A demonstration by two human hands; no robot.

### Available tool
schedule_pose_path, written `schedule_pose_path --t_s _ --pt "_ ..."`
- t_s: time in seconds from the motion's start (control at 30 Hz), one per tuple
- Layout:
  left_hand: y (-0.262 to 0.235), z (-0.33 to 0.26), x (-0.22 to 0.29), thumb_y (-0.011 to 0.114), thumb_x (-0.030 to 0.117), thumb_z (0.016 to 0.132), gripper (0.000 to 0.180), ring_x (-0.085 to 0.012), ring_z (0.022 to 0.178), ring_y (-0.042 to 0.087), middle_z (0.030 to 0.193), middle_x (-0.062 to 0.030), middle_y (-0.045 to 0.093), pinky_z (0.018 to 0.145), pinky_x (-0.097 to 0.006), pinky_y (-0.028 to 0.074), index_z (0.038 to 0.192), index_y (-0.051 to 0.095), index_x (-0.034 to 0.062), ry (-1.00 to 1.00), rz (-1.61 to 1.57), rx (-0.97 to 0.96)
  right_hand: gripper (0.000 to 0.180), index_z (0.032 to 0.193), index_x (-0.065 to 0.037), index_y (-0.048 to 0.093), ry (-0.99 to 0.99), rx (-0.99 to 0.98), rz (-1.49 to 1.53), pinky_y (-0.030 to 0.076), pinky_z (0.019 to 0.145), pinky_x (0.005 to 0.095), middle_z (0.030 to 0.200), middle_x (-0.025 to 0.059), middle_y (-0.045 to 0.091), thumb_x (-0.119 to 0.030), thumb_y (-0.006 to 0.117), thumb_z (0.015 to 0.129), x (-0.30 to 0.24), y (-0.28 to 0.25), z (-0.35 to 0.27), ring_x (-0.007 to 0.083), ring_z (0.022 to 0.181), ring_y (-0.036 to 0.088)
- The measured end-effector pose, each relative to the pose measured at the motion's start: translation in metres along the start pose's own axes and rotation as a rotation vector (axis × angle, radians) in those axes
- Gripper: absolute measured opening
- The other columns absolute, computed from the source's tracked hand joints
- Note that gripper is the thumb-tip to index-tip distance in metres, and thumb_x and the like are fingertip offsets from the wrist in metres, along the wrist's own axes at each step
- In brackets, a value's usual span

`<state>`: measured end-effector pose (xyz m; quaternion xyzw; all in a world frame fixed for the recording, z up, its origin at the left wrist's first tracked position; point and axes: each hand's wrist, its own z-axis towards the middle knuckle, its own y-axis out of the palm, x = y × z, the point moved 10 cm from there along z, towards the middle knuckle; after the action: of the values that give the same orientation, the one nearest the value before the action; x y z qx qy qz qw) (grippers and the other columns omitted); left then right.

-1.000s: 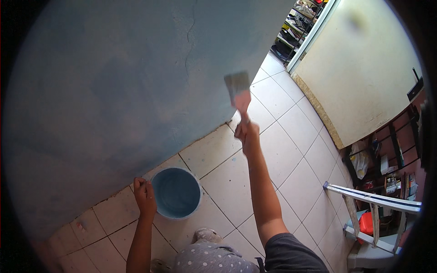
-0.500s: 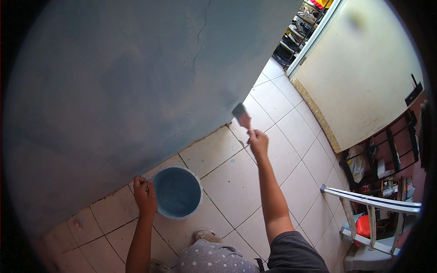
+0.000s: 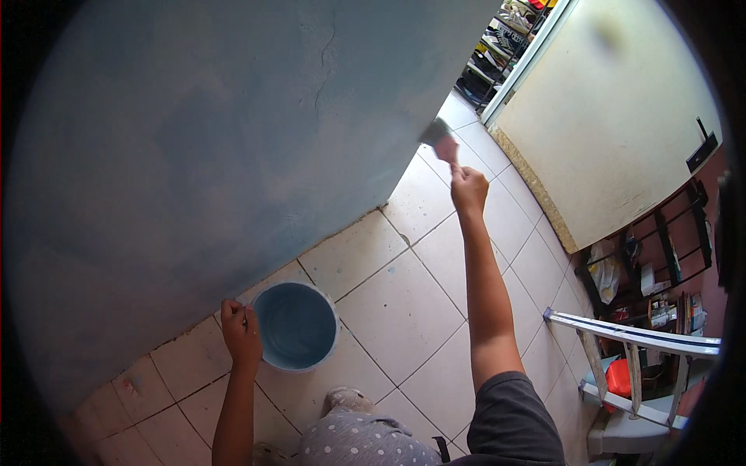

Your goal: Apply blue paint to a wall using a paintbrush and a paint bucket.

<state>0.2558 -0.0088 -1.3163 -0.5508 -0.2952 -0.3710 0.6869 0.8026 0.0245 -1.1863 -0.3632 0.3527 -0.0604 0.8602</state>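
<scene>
Blue paint bucket [image 3: 295, 325], likely light and rigid, hangs clenched at its rim in the left hand [image 3: 241, 332]; the right hand [image 3: 469, 189] grasps the paintbrush [image 3: 440, 140] handle.

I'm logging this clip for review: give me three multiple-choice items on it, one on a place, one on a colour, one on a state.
1. Where is the paintbrush?
A. Lying in the bucket
B. At the right edge of the blue wall
C. On the floor tiles

2. What colour is the inside of the bucket?
A. Red
B. Blue
C. Yellow

3. How is the left hand?
A. Gripping the bucket at its rim
B. Flat against the wall
C. Holding a second brush

Key: 1 B, the right hand holds the brush up against the wall near its corner. 2 B, the bucket's inner surface shows blue, like the wall. 3 A, the fingers are closed at the bucket's left rim.
</scene>
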Motion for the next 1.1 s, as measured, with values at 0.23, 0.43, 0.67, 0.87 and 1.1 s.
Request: schedule_pose_path --t_s 0.23,0.43,0.67,0.87,1.1 --pt "0.002 -0.002 -0.014 0.052 0.009 0.092 0.026 -0.0224 0.075 0.046 0.087 -0.0094 0.042 0.068 -0.034 0.041 0.073 0.051 -0.0083 -0.014 0.027 0.002 0.031 0.077 0.003 0.066 -0.007 0.095 -0.041 0.045 0.056 0.0472 0.067 0.0247 0.061 -0.022 0.056 0.091 0.001 -0.019 -0.028 0.0397 0.062 0.063" --pt "-0.004 -0.001 -0.008 0.05 0.008 0.093 0.028 -0.0189 0.073 0.044 0.087 -0.0085 0.04 0.063 -0.031 0.039 0.071 0.05 -0.0087 -0.058 -0.078 0.044 0.017 0.09 0.001 0.07 -0.442 -0.18 0.273 0.046 0.051 0.032 0.063 0.0182 0.061 -0.016 0.07 0.086 -0.102 0.002 -0.094 0.024 0.051 0.059" --pt "0.005 0.001 -0.01 0.05 0.008 0.093 0.029 -0.0175 0.073 0.043 0.088 -0.0074 0.04 0.06 -0.03 0.038 0.07 0.048 -0.0081 -0.037 -0.066 0.004 0.025 0.085 0.001 0.07 -0.422 -0.182 0.122 0.045 0.051 0.03 0.061 0.0152 0.06 -0.023 0.069 0.088 -0.046 -0.004 -0.038 0.0127 0.052 0.054" --pt "0.006 -0.003 -0.007 0.047 0.006 0.094 0.025 -0.0149 0.074 0.042 0.089 -0.0055 0.039 0.065 -0.027 0.037 0.073 0.044 -0.0065 -0.04 -0.102 0.012 0.038 0.074 0.002 0.063 -0.007 0.134 -0.122 0.043 0.055 0.0449 0.063 0.0203 0.06 -0.032 0.06 0.091 0.073 -0.007 0.03 0.0342 0.058 0.061" --pt "0.0 -0.002 -0.01 0.049 0.008 0.094 0.026 -0.0183 0.073 0.043 0.087 -0.0081 0.04 0.062 -0.03 0.038 0.072 0.048 -0.0081 -0.041 -0.078 0.0 0.036 0.08 0.001 0.068 -0.242 -0.162 0.261 0.044 0.052 0.0331 0.06 0.0164 0.06 -0.034 0.067 0.089 0.014 0.003 -0.029 0.0216 0.054 0.059"
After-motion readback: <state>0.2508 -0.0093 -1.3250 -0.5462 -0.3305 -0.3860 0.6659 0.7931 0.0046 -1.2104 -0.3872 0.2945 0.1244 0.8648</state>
